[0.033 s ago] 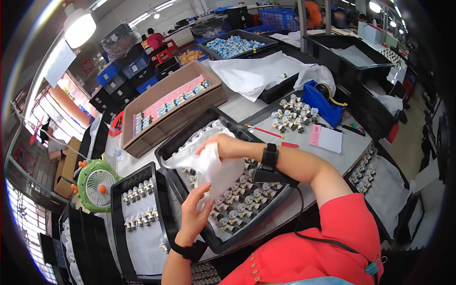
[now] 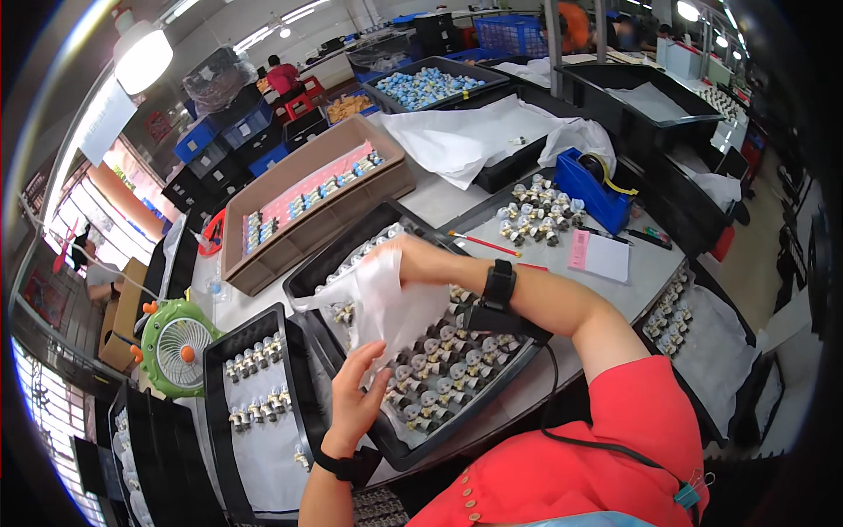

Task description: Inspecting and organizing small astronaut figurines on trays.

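A thin white sheet (image 2: 397, 307) hangs bunched over the middle of a black tray (image 2: 423, 446). My right hand (image 2: 413, 261) grips its upper part, fingers partly hidden behind a fold and blurred. Below the sheet's lower edge is my left hand (image 2: 357, 391), open, thumb and fingers apart. It is close to the sheet; whether it touches is hard to tell. Rows of small grey-and-white figurines (image 2: 457, 373) fill the tray's near side, and more show at its far left, partly covered by the sheet.
Left of the tray are a second black tray (image 2: 263, 461) with figurine rows and a green fan (image 2: 180, 347). Behind stands a brown bin (image 2: 320, 211). To the right lie loose figurines (image 2: 537, 211), a blue tape dispenser (image 2: 593, 193), a red pencil (image 2: 483, 241) and a notepad (image 2: 606, 257).
The white sheet has shifted and spread slightly in my right hand, which has turned a little. My left hand has hardly moved. The whole view has shifted very slightly.
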`<state>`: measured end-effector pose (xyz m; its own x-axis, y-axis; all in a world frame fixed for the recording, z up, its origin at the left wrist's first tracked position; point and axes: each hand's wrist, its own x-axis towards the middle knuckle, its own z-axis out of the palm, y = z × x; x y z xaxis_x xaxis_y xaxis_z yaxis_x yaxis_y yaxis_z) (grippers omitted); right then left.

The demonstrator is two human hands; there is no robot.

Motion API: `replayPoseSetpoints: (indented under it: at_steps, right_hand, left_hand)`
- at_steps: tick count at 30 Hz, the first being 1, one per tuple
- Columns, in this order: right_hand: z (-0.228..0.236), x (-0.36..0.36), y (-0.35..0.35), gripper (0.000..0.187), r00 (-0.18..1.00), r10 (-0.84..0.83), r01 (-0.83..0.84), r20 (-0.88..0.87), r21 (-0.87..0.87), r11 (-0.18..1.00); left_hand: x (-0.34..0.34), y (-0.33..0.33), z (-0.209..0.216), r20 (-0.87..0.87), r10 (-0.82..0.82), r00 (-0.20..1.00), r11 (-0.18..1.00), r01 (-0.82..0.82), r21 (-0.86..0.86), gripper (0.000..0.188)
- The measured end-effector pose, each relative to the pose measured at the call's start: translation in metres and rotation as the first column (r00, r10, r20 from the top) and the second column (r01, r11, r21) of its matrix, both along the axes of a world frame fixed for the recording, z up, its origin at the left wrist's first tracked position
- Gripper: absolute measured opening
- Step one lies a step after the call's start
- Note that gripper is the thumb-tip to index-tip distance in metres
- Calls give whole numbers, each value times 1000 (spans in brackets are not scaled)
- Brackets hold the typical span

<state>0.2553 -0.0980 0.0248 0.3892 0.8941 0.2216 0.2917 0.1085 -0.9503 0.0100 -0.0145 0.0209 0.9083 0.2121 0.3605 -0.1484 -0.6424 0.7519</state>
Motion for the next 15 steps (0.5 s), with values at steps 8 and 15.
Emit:
replayPoseSetpoints:
  at_steps: [8, 15]
  right_hand:
    - [72, 96, -95, 39, 171, -885, 361, 433, 808, 465]
    - [29, 225, -227, 49, -338, -566, 625, 752, 629, 462]
  left_hand:
    - [1, 0, -5, -28, 8, 1000, 998, -6, 68, 29]
    - [5, 4, -9, 4, -4, 1000, 990, 3, 143, 26]
